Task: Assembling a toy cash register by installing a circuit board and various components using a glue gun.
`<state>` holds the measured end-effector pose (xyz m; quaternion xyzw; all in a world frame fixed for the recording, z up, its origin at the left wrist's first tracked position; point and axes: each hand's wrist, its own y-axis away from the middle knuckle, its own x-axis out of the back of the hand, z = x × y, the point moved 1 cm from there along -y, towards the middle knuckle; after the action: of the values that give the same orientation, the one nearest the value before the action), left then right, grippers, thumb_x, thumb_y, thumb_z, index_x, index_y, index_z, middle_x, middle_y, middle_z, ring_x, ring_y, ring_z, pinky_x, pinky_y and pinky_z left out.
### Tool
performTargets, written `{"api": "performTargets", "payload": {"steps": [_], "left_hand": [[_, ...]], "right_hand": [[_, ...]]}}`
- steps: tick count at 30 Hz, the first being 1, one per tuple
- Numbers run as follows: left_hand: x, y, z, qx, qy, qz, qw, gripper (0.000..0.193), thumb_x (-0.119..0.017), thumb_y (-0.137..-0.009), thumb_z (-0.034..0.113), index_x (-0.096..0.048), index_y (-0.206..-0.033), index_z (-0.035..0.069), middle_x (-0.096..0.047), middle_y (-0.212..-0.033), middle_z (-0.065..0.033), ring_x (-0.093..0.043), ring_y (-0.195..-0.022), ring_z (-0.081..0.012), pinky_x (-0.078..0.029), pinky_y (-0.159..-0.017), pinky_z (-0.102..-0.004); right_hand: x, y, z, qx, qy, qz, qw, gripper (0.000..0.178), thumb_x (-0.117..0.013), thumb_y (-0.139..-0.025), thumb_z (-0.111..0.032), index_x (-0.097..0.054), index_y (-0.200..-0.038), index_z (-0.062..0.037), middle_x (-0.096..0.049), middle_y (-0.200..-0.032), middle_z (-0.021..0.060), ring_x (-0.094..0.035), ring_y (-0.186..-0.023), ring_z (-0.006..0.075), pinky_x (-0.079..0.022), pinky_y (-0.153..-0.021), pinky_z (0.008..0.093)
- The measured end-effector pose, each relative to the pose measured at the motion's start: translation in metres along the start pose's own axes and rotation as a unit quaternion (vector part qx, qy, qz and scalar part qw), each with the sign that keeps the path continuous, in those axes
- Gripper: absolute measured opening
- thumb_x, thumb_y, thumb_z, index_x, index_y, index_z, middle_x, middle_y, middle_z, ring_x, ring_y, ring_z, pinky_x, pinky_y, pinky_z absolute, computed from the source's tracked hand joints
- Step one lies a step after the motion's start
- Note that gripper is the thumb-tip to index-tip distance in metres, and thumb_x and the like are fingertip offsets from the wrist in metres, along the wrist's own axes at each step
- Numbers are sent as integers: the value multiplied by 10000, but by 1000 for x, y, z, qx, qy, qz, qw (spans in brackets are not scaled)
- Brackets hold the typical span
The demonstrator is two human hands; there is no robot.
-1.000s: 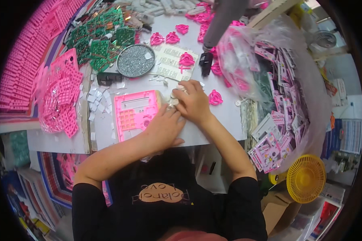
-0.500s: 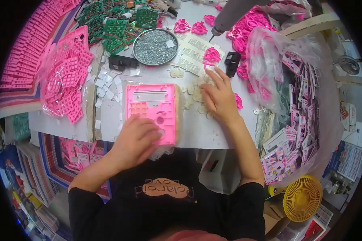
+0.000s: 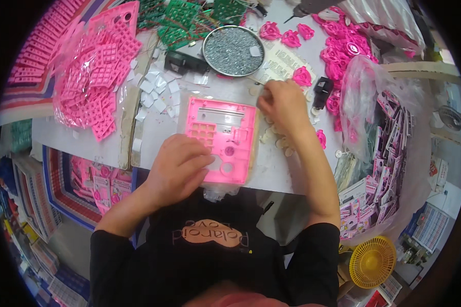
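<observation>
A pink plastic casing (image 3: 243, 140) lies flat in front of me, with a display window, a keypad grid and round holes on its face. Across its lower left part rests my left hand (image 3: 182, 166), fingers loosely stretched and slightly apart, holding nothing visible. My right hand (image 3: 287, 105) is just beyond the casing's upper right edge, its fingers drawn together and pointing down. Whatever is between those fingertips, if anything, is hidden. Below and beside it are scattered small cream discs (image 3: 288, 143), partly covered by the hand and wrist.
A round metal tray (image 3: 206, 57) of small metal screws stands at the back, beside green circuit boards (image 3: 182, 18). Bagged pink keypads (image 3: 100, 82) lie left, near white squares (image 3: 156, 92). Rightward are a black part (image 3: 322, 92), pink round parts (image 3: 338, 43) and a bag of printed pieces (image 3: 389, 153).
The whole view has shifted, so the table's contents appear farther right. My right hand's fingers have gone from spread over the discs to drawn together nearer the casing. My left hand stays on the casing.
</observation>
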<state>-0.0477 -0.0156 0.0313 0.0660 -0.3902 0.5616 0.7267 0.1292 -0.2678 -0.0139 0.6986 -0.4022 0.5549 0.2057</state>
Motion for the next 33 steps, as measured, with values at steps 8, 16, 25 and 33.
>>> {"api": "performTargets", "payload": {"steps": [8, 16, 25, 33], "left_hand": [[-13, -7, 7, 265, 314, -15, 911, 182, -647, -918, 19, -676, -1095, -12, -700, -911, -62, -610, -700, -67, -442, -592, -209], [-27, -10, 1, 195, 229, -88, 950, 112, -688, -902, 72, -672, -1001, 21, -639, -760, -27, -582, -618, -100, -435, -552, -259], [-18, 0, -26, -46, -124, -112, 985, 322, -739, -786, 218, -670, -1084, 117, -613, -1214, -26, -532, -1201, -217, -329, -1053, -499], [-20, 2, -26, -34, -139, -111, 983, 292, -712, -814, 240, -675, -1077, 119, -618, -1196, -8, -528, -1211, -194, -235, -1102, -571]], "right_hand": [[42, 57, -100, -173, -444, -34, 878, 141, -702, -876, -3, -731, -1013, 13, -747, -976, 76, -673, -848, 85, -523, -715, 243], [31, 82, -132, -35, -295, 120, 947, 129, -758, -820, -19, -727, -945, -17, -720, -902, 108, -681, -719, 208, -523, -598, 278], [25, 75, -114, 0, -116, 73, 991, 178, -786, -729, -61, -693, -880, -61, -673, -990, 81, -587, -942, 312, -512, -782, 384], [2, 72, -131, -31, -49, 66, 996, 176, -769, -723, -59, -665, -859, -22, -593, -1184, 146, -485, -1084, 398, -446, -895, 469]]}}
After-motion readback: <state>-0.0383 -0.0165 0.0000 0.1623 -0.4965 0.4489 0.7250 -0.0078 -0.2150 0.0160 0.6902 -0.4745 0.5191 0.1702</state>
